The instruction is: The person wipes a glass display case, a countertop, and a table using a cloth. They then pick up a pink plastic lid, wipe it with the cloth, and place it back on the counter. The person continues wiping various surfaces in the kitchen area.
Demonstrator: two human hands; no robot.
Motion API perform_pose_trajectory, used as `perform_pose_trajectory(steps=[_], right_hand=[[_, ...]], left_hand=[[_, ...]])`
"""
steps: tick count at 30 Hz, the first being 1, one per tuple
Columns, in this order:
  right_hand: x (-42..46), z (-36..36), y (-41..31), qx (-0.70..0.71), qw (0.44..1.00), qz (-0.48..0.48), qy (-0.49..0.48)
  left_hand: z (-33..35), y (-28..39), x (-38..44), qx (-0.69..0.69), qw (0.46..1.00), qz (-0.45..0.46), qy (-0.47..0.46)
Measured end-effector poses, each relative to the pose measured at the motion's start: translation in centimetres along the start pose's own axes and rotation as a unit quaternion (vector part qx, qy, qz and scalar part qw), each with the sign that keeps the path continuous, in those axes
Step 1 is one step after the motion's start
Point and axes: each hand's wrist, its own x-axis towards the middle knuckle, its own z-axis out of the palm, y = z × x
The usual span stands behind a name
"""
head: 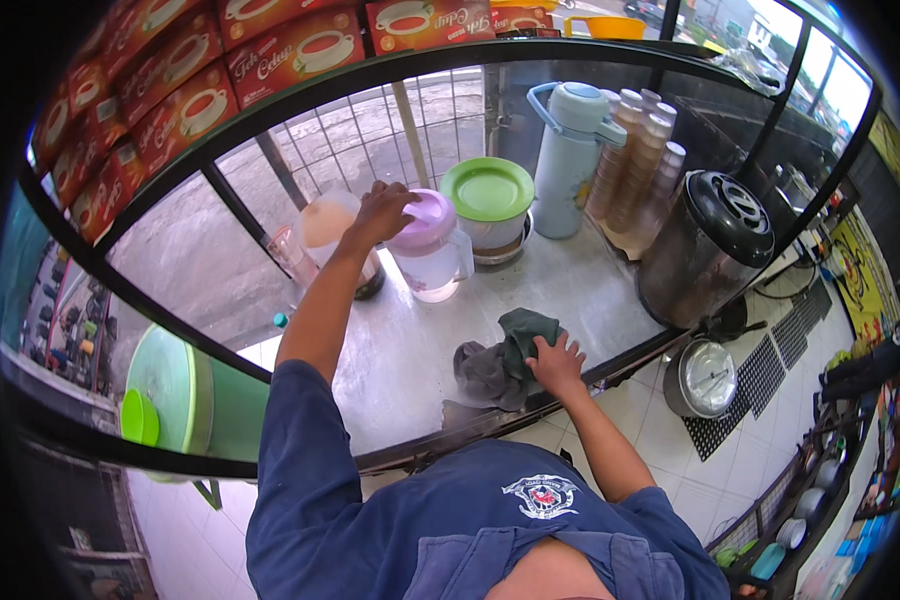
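Observation:
My left hand (386, 214) reaches across the metal counter (397, 367), its fingers curled onto the pink lid (427, 214) of a clear plastic pitcher (426, 266). The pitcher stands upright with clear liquid in it. Lower right, my right hand (559, 366) touches a crumpled dark green cloth (529, 330), fingers spread at its edge. A grey cloth (487, 375) lies bunched against the green one near the counter's front edge. Just beyond my left forearm stands a translucent container (328, 221), partly hidden by it.
A green-lidded tub (487, 187), a pale blue vacuum flask (570, 161), stacked plastic cups (630, 165) and a black-lidded steel container (709, 247) line the counter. Black frame bars (217, 202) surround it. Tea boxes (292, 52) are stacked above; a large green bucket (195, 390) stands left.

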Motion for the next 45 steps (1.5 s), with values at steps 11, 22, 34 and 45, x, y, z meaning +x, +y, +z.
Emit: perform_pose_trajectory(steps=[11, 22, 34, 45], right_hand=[[-1.8, 10.4, -6.0, 0.07, 0.957, -0.279, -0.043], [-1.3, 11.9, -5.2, 0.053, 0.969, -0.239, -0.035], [7.7, 1.5, -11.6, 0.156, 0.966, -0.124, 0.168], [17.9, -0.4, -13.8, 0.273, 0.955, -0.117, -0.007]], left_hand=[[1.2, -2.0, 3.3, 0.094, 0.968, 0.195, -0.13], [2.2, -3.9, 2.3, -0.009, 0.965, 0.257, -0.056], [2.1, -4.0, 0.5, -0.04, 0.968, 0.244, -0.034], [-10.6, 0.3, 3.9, -0.027, 0.97, 0.227, 0.084]])
